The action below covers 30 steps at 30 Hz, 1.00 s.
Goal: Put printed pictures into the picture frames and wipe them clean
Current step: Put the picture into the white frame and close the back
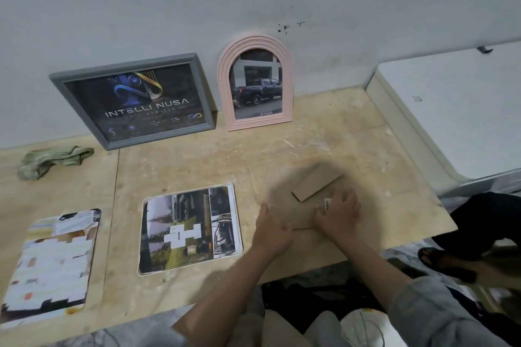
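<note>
Both hands on a face-down frame back [307,194] at the plywood board's [197,166] right front.
The left hand [272,229] and right hand [337,213] press it, fingers flat; its stand [317,184] sticks up. Left of it lie two prints [190,229] [49,265]; behind, a grey frame [135,100], pink arched frame [255,82] and cloth [52,159].

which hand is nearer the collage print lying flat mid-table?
Left. The left hand rests on the table just right of the collage print, a small gap between them. The right hand is farther right, on the brown backing board.

Dim, soft light; motion-blurred, wide-angle warp.
</note>
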Motion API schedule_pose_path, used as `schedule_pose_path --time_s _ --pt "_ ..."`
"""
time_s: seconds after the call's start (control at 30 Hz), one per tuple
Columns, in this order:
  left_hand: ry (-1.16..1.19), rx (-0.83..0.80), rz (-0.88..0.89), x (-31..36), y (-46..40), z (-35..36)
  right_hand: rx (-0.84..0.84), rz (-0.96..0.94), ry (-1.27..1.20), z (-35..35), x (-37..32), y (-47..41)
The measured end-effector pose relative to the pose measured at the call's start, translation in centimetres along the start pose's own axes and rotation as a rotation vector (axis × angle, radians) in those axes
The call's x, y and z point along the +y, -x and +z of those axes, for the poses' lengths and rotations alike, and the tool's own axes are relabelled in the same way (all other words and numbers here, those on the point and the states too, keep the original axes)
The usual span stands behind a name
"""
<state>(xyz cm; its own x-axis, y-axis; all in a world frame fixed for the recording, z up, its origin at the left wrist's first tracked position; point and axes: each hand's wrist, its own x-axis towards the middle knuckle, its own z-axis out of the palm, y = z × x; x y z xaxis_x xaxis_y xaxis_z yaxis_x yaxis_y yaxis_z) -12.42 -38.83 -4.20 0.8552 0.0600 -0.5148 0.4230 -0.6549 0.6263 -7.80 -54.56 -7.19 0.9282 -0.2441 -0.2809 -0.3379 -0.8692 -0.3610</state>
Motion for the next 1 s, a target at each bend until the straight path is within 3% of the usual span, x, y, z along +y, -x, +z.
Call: schedule_pose_path --time_s 0.07,0.2,0.43,0.6,0.8,1.0 --pt "0.069 0.123 0.047 -0.8 0.1 -0.9 0.096 -0.055 0.002 0.9 -0.5 0.4" --pt "0.216 0.385 0.048 -3.2 1.1 -4.1 0.094 -0.326 -0.031 3.2 -3.4 1.6" --pt "0.127 0.566 -0.056 -11.1 2.1 -10.3 -0.056 -0.695 -0.009 6.4 -11.2 4.7" --pt "0.010 0.569 -0.098 -15.0 3.0 -13.9 -0.121 -0.783 0.014 8.2 -14.7 5.4" --pt "-0.122 0.423 -0.108 -18.2 2.2 -16.2 -0.152 -0.679 0.098 8.7 -16.4 5.4" --pt "-0.235 0.386 -0.073 -19.0 1.7 -16.8 -0.155 -0.619 0.167 8.6 -17.3 5.5"
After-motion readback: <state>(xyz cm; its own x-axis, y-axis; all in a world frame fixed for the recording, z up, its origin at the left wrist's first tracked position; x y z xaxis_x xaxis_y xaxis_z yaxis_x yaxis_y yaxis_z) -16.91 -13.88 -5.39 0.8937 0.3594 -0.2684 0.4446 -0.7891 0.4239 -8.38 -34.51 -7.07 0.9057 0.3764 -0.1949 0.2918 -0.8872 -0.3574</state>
